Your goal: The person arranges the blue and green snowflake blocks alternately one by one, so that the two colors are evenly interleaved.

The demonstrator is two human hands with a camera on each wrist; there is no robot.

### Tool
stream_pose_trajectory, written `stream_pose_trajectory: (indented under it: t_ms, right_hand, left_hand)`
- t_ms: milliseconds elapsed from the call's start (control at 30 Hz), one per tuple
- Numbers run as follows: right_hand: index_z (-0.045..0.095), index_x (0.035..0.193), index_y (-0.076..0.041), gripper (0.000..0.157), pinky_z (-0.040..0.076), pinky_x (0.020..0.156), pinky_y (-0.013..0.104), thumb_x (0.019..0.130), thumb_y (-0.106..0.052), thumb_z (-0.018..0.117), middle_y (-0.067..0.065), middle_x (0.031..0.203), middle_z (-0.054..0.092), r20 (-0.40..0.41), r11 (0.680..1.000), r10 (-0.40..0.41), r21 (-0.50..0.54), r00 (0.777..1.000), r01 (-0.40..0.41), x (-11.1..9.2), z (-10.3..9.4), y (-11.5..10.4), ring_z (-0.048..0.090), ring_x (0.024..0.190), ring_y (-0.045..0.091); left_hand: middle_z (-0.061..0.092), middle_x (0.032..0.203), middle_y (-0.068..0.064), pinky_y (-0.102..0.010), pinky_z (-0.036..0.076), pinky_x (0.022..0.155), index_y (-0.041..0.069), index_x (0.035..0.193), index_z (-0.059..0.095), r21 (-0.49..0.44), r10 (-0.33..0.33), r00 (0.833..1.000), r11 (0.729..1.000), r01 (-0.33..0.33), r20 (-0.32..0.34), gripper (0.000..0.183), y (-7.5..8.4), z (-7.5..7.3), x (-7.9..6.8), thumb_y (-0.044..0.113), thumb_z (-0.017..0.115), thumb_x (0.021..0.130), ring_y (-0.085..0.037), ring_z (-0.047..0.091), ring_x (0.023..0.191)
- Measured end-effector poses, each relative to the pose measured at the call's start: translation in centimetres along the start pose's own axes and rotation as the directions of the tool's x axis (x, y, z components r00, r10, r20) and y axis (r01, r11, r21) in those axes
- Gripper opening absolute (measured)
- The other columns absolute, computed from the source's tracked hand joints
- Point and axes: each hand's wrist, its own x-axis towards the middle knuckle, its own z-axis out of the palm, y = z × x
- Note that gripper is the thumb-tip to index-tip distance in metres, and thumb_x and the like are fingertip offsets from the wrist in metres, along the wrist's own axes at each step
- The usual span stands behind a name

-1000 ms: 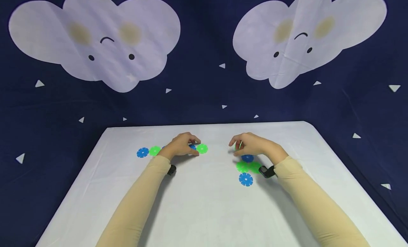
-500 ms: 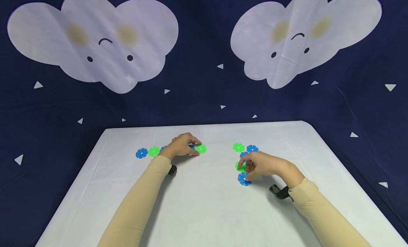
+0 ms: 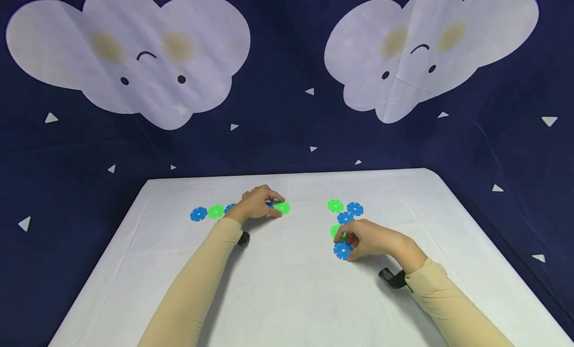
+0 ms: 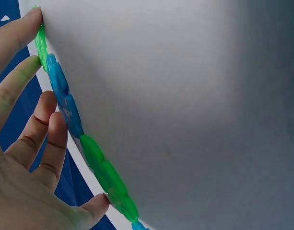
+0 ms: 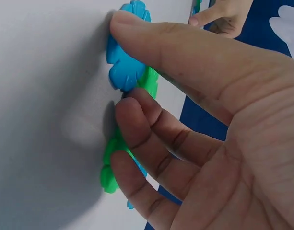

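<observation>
I see a row of snowflake discs point(image 3: 216, 212) starting near the surface's point(image 3: 269, 297) far left corner; the left hand point(image 3: 256, 203), grip moderately spread, pinches its end green disc point(image 3: 285, 208). Rightward, the right hand point(image 3: 374, 237), similarly spread, pinches a chain's point(image 3: 345, 218) blue disc point(image 3: 342, 251) closest to the near edge.

A white table point(image 3: 278, 297) bears flat discs point(image 3: 216, 211): at left, a partly hidden row from its left-end blue disc point(image 3: 199, 214) to its right-end green disc point(image 3: 284, 208); at right, a cluster with its far green disc point(image 3: 335, 206) and near blue disc point(image 3: 343, 250).
</observation>
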Motion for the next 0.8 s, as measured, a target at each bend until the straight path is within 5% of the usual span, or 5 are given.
stream_pose_trajectory:
  t_ms: [400, 800]
  right_hand:
    - [0.077, 0.115, -0.014, 0.042, 0.047, 0.072, 0.023, 0.078, -0.011, 0.095, 0.0, 0.089, 0.064, -0.022, 0.998, -0.06, -0.029, 0.998, 0.06, 0.12, 0.45, 0.64, 0.054, 0.079, 0.01]
    - [0.075, 0.113, -0.015, 0.041, 0.049, 0.072, 0.022, 0.077, -0.012, 0.096, 0.0, 0.091, 0.063, -0.013, 0.998, -0.055, -0.023, 0.998, 0.054, 0.35, 0.42, 0.59, 0.055, 0.08, 0.011]
  left_hand:
    - [0.066, 0.131, -0.003, -0.077, 0.016, 0.127, 0.027, 0.13, 0.079, -0.027, -0.007, 1.0, 1.0, 0.007, 0.004, 0.046, 0.1, 0.16, -0.15, 0.034, 0.092, 0.086, -0.025, 0.059, 0.127]
    - [0.066, 0.129, -0.003, -0.077, 0.019, 0.126, 0.027, 0.128, 0.081, -0.029, -0.008, 1.0, 1.0, 0.008, -0.007, 0.044, 0.28, 0.03, -0.21, 0.032, 0.092, 0.086, -0.026, 0.06, 0.127]
